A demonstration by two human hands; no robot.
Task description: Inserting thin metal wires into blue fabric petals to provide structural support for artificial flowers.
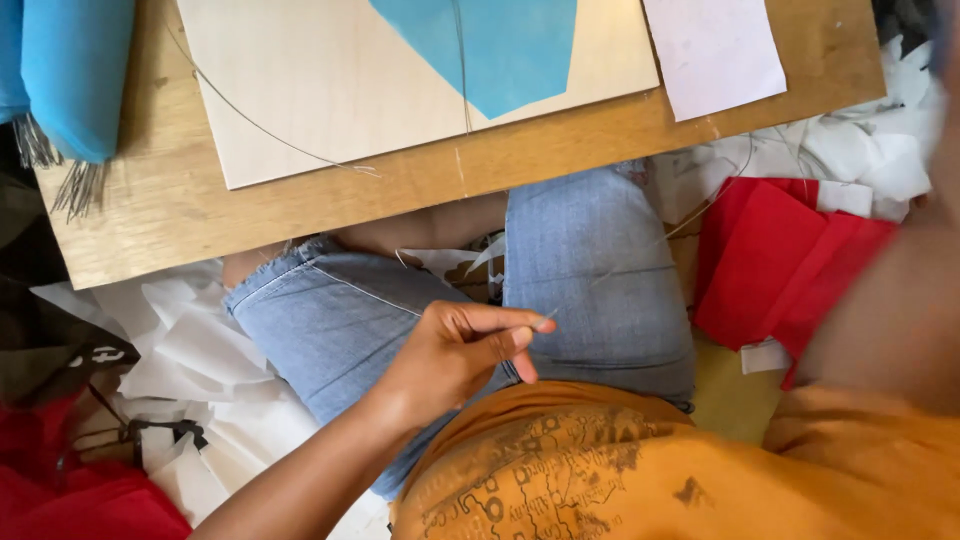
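Scraps of white and red paper litter the floor around a low wooden board (420,190), while the left hand (455,352) pinches a thin wire (620,265) running up-right over the knee; the right arm is blurred, its hand unseen.

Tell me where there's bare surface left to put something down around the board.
Bare wood shows on the wooden table along its near edge and left of the pale plywood sheet. The sheet's left half is open except for a thin wire. The floor is crowded: white paper scraps left, red paper right.
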